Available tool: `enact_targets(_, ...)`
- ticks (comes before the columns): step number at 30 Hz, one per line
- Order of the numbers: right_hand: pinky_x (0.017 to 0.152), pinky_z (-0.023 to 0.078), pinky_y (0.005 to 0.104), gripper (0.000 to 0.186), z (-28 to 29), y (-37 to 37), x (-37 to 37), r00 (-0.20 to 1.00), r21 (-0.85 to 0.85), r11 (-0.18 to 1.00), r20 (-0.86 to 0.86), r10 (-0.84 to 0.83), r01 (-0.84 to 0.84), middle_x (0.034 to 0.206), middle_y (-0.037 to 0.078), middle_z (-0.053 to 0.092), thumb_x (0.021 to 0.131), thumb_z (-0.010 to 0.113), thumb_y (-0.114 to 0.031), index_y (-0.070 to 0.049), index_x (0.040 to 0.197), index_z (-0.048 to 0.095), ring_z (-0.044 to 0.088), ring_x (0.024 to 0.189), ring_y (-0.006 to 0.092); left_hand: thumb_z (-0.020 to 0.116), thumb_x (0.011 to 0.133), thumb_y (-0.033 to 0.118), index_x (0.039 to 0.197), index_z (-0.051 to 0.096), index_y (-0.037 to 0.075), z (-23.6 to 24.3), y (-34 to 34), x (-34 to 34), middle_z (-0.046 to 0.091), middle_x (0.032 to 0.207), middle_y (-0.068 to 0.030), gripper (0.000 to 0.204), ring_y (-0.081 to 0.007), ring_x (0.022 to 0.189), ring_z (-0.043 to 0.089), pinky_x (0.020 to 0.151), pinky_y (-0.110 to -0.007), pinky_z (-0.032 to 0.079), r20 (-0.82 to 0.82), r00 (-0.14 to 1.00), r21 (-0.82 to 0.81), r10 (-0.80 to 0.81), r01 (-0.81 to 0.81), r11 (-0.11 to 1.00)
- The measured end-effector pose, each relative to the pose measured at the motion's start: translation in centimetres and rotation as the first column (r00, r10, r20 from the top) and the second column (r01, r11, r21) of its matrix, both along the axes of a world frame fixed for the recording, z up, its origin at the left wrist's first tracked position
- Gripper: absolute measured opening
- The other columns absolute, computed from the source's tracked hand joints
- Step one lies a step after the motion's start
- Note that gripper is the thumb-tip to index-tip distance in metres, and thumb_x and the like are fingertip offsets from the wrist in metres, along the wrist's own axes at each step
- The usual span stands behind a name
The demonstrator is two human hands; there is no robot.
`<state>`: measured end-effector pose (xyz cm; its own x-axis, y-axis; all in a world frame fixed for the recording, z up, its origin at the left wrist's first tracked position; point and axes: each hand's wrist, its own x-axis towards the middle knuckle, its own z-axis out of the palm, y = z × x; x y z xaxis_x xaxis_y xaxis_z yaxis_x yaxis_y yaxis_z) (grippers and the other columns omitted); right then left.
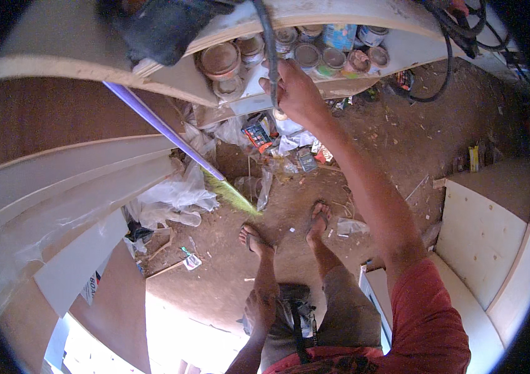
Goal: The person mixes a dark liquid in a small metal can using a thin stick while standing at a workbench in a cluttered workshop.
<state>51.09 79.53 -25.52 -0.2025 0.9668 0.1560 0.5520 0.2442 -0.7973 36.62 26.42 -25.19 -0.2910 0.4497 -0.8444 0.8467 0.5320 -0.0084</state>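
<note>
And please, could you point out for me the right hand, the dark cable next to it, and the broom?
Right hand (298,93): head view, on the back of the hand.
Dark cable (270,47): head view, on its middle stretch.
Broom (168,133): head view, on the purple handle.

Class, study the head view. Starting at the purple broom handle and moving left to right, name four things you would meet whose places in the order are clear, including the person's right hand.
purple broom handle → right hand → clear plastic scrap → pale wooden unit
</note>
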Motion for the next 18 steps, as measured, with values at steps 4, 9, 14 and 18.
enact_targets(4, 0.080, 0.051, 0.0396, 0.057, -0.4, 1.4, -1.5, 0.994, 0.021, 0.994, -0.007, 0.109, -0.108, 0.106, 0.020, 0.057, 0.085, 0.070, -0.025, -0.008, 0.133, 0.047, 0.062, 0.094, 0.0313, 0.052, 0.089, 0.042, 0.130, 0.047, -0.001, 0.4, 0.3, -0.1, 0.049, 0.129, -0.0235, 0.060, -0.0410, 0.114, 0.049, 0.093, -0.053, 0.041, 0.027, 0.998, 0.044, 0.050, -0.051, 0.998)
enact_targets(9, 0.097, 0.045, 0.0438, 0.067, 0.2, 3.6, -2.9, 0.974, 0.266, 0.948, 0.188, 0.128, -0.176, 0.123, 0.020, 0.050, 0.079, 0.074, -0.029, -0.010, 0.136, 0.045, 0.053, 0.112, 0.0359, 0.052, 0.089, 0.042, 0.129, 0.049, 0.000, 0.4, -0.6, -0.1, 0.050, 0.128, -0.0240, 0.058, -0.0421, 0.113, 0.049, 0.094, -0.054, 0.040, 0.013, 0.998, 0.098, 0.068, -0.069, 0.993)
enact_targets(14, 0.100, 0.042, 0.0443, 0.065, -0.4, 4.2, -4.7, 0.969, 0.333, 0.928, 0.231, 0.090, -0.166, 0.123, 0.019, 0.051, 0.075, 0.076, -0.032, -0.006, 0.128, 0.050, 0.049, 0.117, 0.0371, 0.053, 0.088, 0.041, 0.129, 0.049, 0.000, 0.7, -0.1, 0.0, 0.049, 0.130, -0.0233, 0.058, -0.0418, 0.115, 0.047, 0.094, -0.055, 0.038, 0.018, 0.997, 0.127, 0.073, -0.075, 0.989)
enact_targets(18, 0.093, 0.046, 0.0431, 0.056, -1.3, 5.0, -5.2, 0.971, 0.379, 0.918, 0.239, 0.026, -0.118, 0.119, 0.017, 0.053, 0.075, 0.076, -0.033, -0.004, 0.118, 0.055, 0.053, 0.111, 0.0356, 0.056, 0.086, 0.041, 0.129, 0.048, 0.000, -0.1, -0.7, -0.1, 0.049, 0.131, -0.0222, 0.060, -0.0407, 0.115, 0.047, 0.094, -0.054, 0.039, 0.020, 0.996, 0.131, 0.084, -0.086, 0.988)
